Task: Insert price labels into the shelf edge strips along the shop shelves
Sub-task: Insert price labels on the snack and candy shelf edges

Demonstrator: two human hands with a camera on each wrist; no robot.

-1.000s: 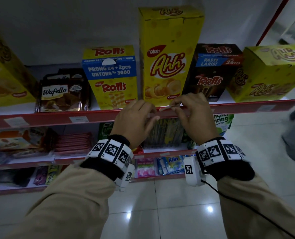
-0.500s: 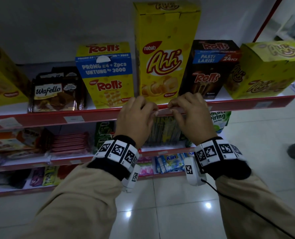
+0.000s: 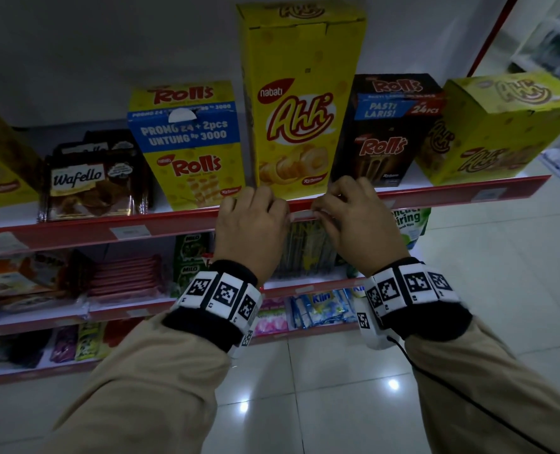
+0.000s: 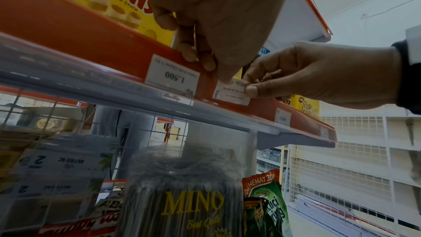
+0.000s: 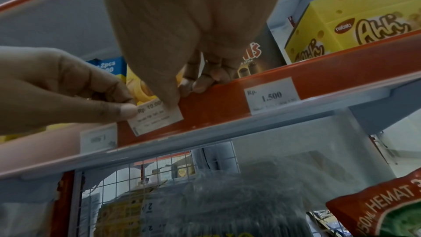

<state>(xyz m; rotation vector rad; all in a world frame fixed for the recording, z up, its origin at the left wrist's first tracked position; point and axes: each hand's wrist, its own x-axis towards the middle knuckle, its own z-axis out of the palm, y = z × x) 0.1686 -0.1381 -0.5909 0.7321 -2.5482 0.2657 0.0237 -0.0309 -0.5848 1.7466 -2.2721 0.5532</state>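
Fingertips of my left hand pinch one end of the paper price label, thumb flat on its face; my right hand has its thumb on the other end, remaining fingers curled over the top lip of the red shelf edge strip. Both hands closed down tight, knuckles up in the head view. Label is a small white rectangle, printed "Rp. 10.0…", thin and slightly bowed, sitting against the strip's red face at a slight tilt below the tall Ahh box; can't tell if its lower edge is seated in the clear plastic channel. Strip is glossy, long and straight, with a transparent cover rail along the bottom. Flanking it on the same strip: a seated 1.500 label to my right, another white label to my left. Behind the strip, cardboard cartons stand upright on the shelf: tall yellow Ahh box centre, yellow-blue Rolls box left, dark brown Rolls box right, Wafello pack in shiny film further left. Below, a wire mesh panel and a crinkly clear bag marked MINO. Glossy white floor tiles underneath.
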